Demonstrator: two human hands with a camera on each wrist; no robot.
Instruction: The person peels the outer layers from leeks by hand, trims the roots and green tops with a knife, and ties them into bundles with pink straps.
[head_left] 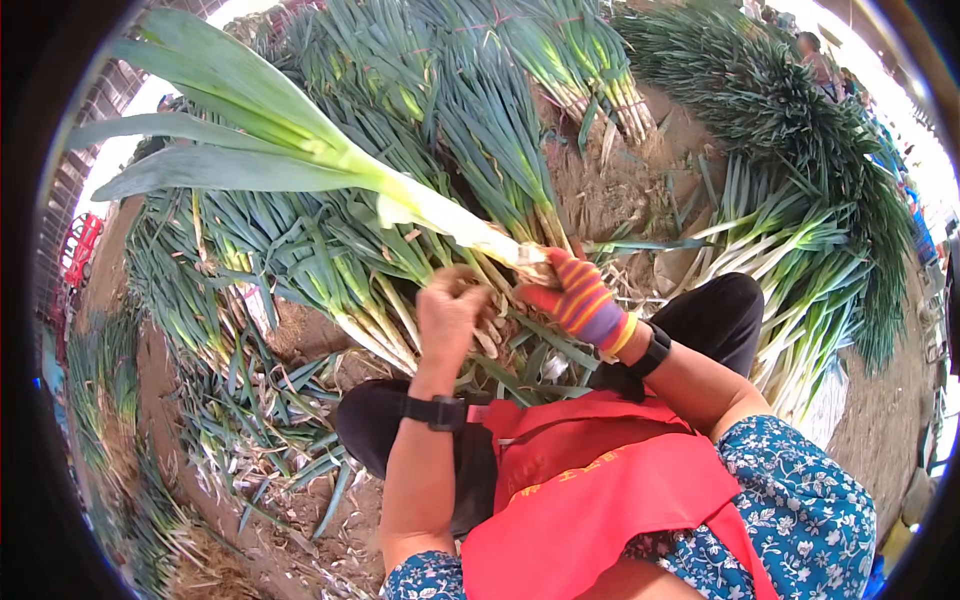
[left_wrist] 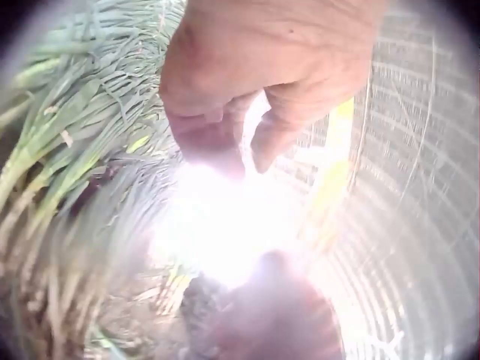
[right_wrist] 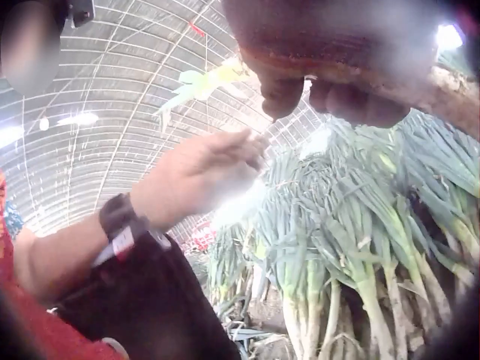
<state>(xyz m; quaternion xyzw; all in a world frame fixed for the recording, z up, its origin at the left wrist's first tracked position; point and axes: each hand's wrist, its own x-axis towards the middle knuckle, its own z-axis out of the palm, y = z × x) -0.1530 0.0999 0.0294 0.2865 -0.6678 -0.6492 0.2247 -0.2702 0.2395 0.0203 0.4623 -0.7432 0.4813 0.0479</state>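
Note:
A large leek (head_left: 440, 210) slants up to the left in the head view, its green leaves fanned out. My right hand (head_left: 585, 300), in a striped glove, grips its root end; the right wrist view shows that hand (right_wrist: 337, 67) dark, beside the pale stalk (right_wrist: 450, 101). My bare left hand (head_left: 452, 315) is just below and left of the root end. In the left wrist view, the fingers and thumb of my left hand (left_wrist: 262, 75) are bent, with a gap between them and nothing visible in it; glare hides the area below their tips.
Bundled leeks (head_left: 490, 120) lie on the soil in front, with a long dark-green heap (head_left: 780, 110) at the upper right. Loose leeks with white stalks (head_left: 790, 260) lie beside my right knee (head_left: 715, 320). Leaf scraps (head_left: 270, 430) cover the ground at the left.

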